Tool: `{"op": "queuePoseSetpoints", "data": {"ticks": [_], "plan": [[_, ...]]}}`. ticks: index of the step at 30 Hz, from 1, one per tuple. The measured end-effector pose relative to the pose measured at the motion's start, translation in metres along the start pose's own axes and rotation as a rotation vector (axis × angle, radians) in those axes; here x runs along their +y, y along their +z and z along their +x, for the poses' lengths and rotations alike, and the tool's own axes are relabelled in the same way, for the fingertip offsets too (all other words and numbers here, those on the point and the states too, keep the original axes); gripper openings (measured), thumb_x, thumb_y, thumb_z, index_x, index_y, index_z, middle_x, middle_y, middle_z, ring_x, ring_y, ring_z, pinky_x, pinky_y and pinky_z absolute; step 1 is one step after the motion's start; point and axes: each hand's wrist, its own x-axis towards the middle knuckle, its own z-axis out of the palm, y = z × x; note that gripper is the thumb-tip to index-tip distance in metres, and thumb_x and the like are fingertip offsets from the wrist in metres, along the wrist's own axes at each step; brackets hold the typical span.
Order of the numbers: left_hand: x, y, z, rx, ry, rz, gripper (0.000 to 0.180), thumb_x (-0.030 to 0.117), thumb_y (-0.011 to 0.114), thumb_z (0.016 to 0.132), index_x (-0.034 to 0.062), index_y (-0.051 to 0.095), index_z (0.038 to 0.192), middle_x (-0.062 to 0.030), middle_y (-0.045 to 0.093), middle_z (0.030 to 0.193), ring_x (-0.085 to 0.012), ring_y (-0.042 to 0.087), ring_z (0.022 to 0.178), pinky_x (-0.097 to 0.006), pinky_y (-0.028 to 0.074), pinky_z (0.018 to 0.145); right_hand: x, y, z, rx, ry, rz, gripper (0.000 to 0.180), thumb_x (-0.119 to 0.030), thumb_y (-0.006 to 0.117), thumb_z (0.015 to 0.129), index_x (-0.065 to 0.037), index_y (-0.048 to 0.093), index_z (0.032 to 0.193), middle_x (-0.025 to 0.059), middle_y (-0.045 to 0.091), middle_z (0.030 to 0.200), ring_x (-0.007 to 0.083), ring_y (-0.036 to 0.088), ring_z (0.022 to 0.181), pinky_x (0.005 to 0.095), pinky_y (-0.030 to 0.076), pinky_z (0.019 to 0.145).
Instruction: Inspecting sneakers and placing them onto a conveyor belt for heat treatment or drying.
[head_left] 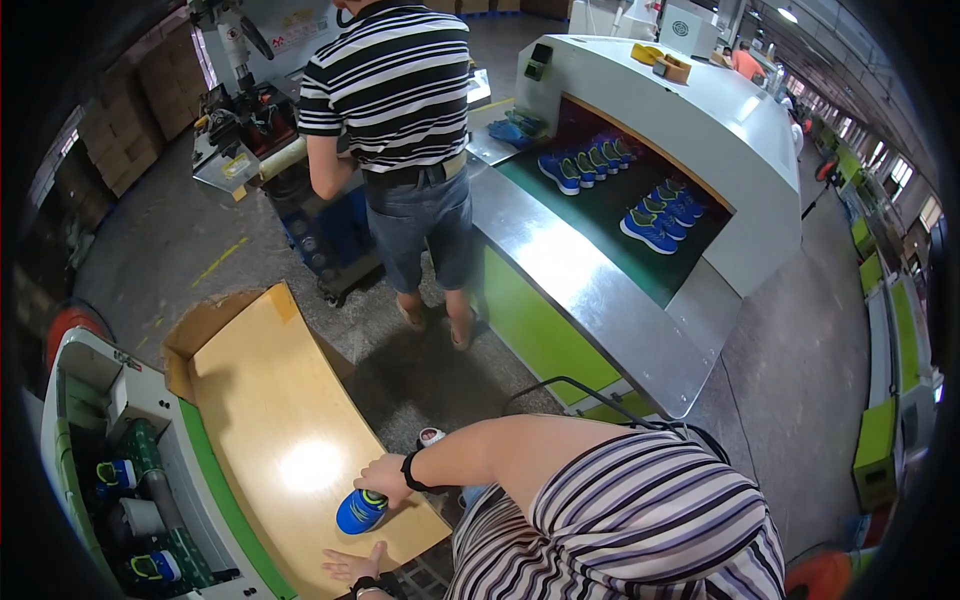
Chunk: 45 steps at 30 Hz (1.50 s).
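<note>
In the head view, the pale wooden worktop (270, 380) with a glossy, slightly curved top carries a blue shoe with a yellow-green collar lining (360, 512) near its lower right end. The right hand (388, 480) has its grip clamped on the shoe at the collar, toe pointing down and left; whether the sole touches the worktop, I cannot tell. The bare left hand (352, 565) is by the worktop's lower edge, fingers spread apart, holding nothing. Left of the worktop, a white machine with a green edge strip (222, 480) has two similar shoes inside (155, 567). Beyond the worktop, to the upper right, rows of blue shoes (650, 232) lie on a dark green belt (560, 225). The step in hand looks like handling this single shoe; the next move seems to call for steady right-hand control and a free left hand.
</note>
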Motion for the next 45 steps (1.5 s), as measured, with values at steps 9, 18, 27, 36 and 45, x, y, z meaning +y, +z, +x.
{"op": "queuePoseSetpoints", "data": {"ticks": [9, 18, 27, 36, 45], "plan": [[0.005, -0.010, -0.014, -0.019, 0.006, -0.055, 0.160, 0.087, 0.070, 0.047, 0.0050, -0.019, 0.152, -0.0442, -0.010, 0.150, -0.0497, -0.005, 0.146, -0.056, 0.003, 0.118, 0.000, 0.003, 0.000, 0.029, -0.026, -0.013, 0.058, -0.024, 0.080, 0.063, -0.008, 0.055, 0.113, 0.0169, 0.066, 0.101, 0.0364, 0.064, 0.097, 0.0464, 0.053, 0.081], [0.004, -0.010, -0.015, -0.017, -0.053, -0.095, 0.160, 0.081, 0.077, 0.046, 0.0111, -0.019, 0.153, -0.0326, -0.014, 0.156, -0.0507, -0.006, 0.146, -0.058, 0.004, 0.118, -0.005, 0.000, -0.004, 0.028, -0.009, -0.017, 0.061, -0.024, 0.080, 0.063, -0.008, 0.055, 0.115, 0.0171, 0.064, 0.103, 0.0368, 0.063, 0.098, 0.0464, 0.052, 0.081], [-0.003, -0.009, -0.017, -0.023, 0.035, -0.231, 0.159, 0.079, 0.079, 0.047, 0.0118, -0.019, 0.153, -0.0283, -0.018, 0.158, -0.0477, -0.010, 0.146, -0.070, 0.011, 0.111, -0.016, -0.014, -0.004, 0.032, -0.069, -0.005, 0.063, -0.027, 0.078, 0.068, -0.008, 0.056, 0.123, 0.0183, 0.065, 0.106, 0.0364, 0.063, 0.102, 0.0450, 0.052, 0.086], [0.002, -0.018, -0.031, -0.024, -0.011, -0.294, 0.158, 0.075, 0.081, 0.048, 0.0139, -0.018, 0.154, -0.0265, -0.021, 0.158, -0.0458, -0.015, 0.146, -0.066, 0.004, 0.113, -0.019, -0.012, -0.002, 0.018, -0.051, -0.006, 0.064, -0.027, 0.077, 0.068, -0.007, 0.055, 0.125, 0.0197, 0.064, 0.105, 0.0375, 0.062, 0.102, 0.0445, 0.050, 0.090], [0.003, -0.018, -0.032, -0.022, -0.034, -0.305, 0.159, 0.074, 0.083, 0.046, 0.0146, -0.018, 0.154, -0.0259, -0.023, 0.157, -0.0460, -0.016, 0.146, -0.068, 0.003, 0.112, -0.024, -0.023, 0.002, -0.047, 0.009, 0.066, 0.062, -0.029, 0.076, 0.069, -0.006, 0.055, 0.123, 0.0204, 0.065, 0.108, 0.0380, 0.062, 0.103, 0.0442, 0.050, 0.089]]}}
